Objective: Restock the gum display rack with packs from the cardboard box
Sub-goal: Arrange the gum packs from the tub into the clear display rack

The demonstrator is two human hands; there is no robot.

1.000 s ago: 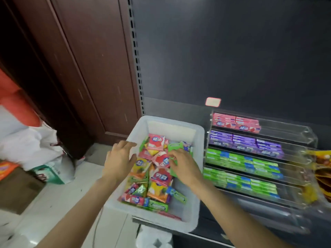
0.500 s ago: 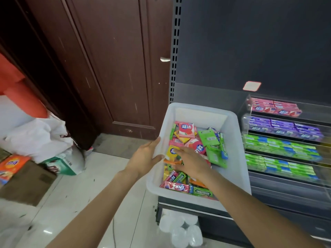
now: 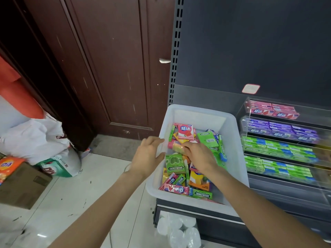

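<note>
While the white bin (image 3: 231, 133) sits beside the gum rack (image 3: 279, 140) | left hand (image 3: 146, 156) flat on its rim, fingers relaxed | right hand (image 3: 198, 155) inside, pinching a yellow-pink pack (image 3: 177, 147).

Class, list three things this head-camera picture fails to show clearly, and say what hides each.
1. Packs under the right hand: covered by the hand.
2. Right end of the rack: cut off by the frame edge, blurred.
3. Bin floor: buried under packs.
</note>
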